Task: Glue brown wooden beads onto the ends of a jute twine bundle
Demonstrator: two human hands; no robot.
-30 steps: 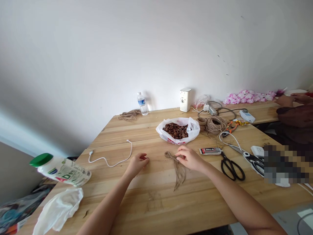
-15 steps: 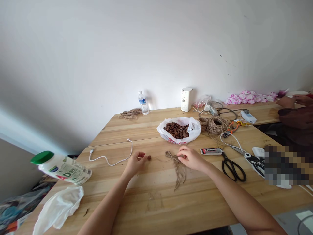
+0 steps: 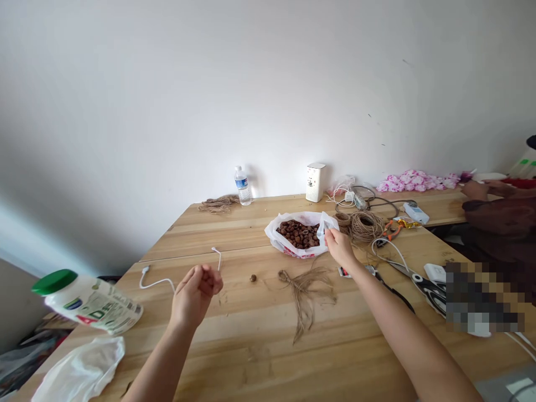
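Observation:
My left hand (image 3: 196,291) is closed, fingers curled in, above the left-centre of the table. What it grips, if anything, cannot be made out. My right hand (image 3: 341,247) is closed too, at the right rim of a white plastic bag (image 3: 274,237) full of brown nut-like pieces (image 3: 299,233). Whether it touches the bag is unclear, and its grip is hidden. Between my hands, one small brown piece (image 3: 253,278) lies alone on the wood. Beside it rests a looped, knotted bundle of jute twine (image 3: 299,287) with loose ends spread out.
Twine balls (image 3: 366,225), scissors (image 3: 419,279) and a partly covered glue tube (image 3: 345,272) lie right. A white cable (image 3: 154,283), green-capped bottle (image 3: 92,304) and plastic bag (image 3: 79,368) are left. A water bottle (image 3: 243,187) stands behind. Another person's hands (image 3: 481,190) are far right.
My hands have moved apart: the left went left and curled shut, off the small brown piece. The right left the twine bundle for the bag's right side. The view shifted slightly.

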